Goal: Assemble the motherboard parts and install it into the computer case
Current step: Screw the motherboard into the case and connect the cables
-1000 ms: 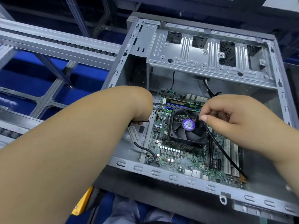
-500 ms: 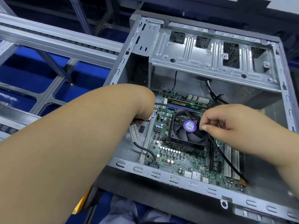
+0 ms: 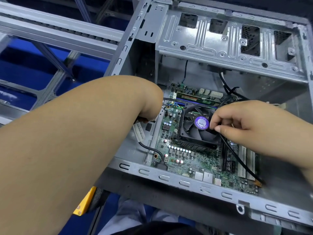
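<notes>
Fingers of the right hand (image 3: 240, 122) were curled in, and the thumb and first finger pinched a thin black cable (image 3: 237, 158). That hand was over the right edge of the black square cooling fan with a round purple sticker (image 3: 198, 126). The cable ran from the pinch down and to the right, across the board, to a small orange plug (image 3: 258, 182) near the front rim of the case.

The green motherboard (image 3: 191, 160) lay flat inside the open grey metal computer case (image 3: 186, 184), with the fan on top of it. Two long white slots (image 3: 245, 163) sat on the right part of the board.

The left hand (image 3: 149, 114) reached down at the left edge of the board. The bare arm hid most of it, so I could not tell how its fingers lay. Just below it a second black cable with a white label (image 3: 139, 133) curved down to the board's near left corner.

A silver metal drive tray (image 3: 228, 41) crossed the top of the case. A yellow tool handle (image 3: 84, 202) showed under the left arm.
</notes>
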